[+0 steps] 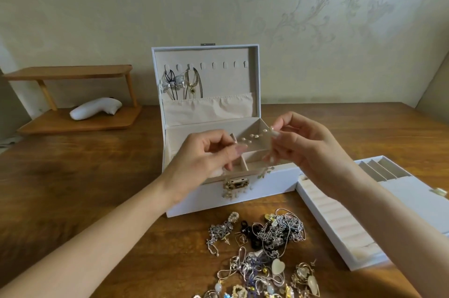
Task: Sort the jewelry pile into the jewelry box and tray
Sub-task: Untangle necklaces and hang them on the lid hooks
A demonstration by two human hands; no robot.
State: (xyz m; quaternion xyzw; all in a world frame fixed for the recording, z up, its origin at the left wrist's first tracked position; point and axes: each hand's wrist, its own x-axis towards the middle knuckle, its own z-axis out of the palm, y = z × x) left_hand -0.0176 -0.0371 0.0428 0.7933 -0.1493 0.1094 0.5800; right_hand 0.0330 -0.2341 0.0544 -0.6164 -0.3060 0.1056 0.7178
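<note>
A pearl chain [255, 136] stretches between my two hands above the open white jewelry box [213, 191]. My left hand [209, 152] pinches its left end and my right hand [296, 142] pinches its right end. Two necklaces [182, 84] hang from hooks inside the box's raised lid. The beige compartments below the chain look bare. A tangled jewelry pile [262, 254] of chains, earrings and pendants lies on the wooden table in front of the box. The white tray [340, 232] with ring rolls and slots sits to the right, partly hidden under my right forearm.
A small wooden shelf [73, 101] stands at the back left with a white curved object [96, 108] on its lower board. A patterned wall rises close behind the box. Bare table lies to the left of the box.
</note>
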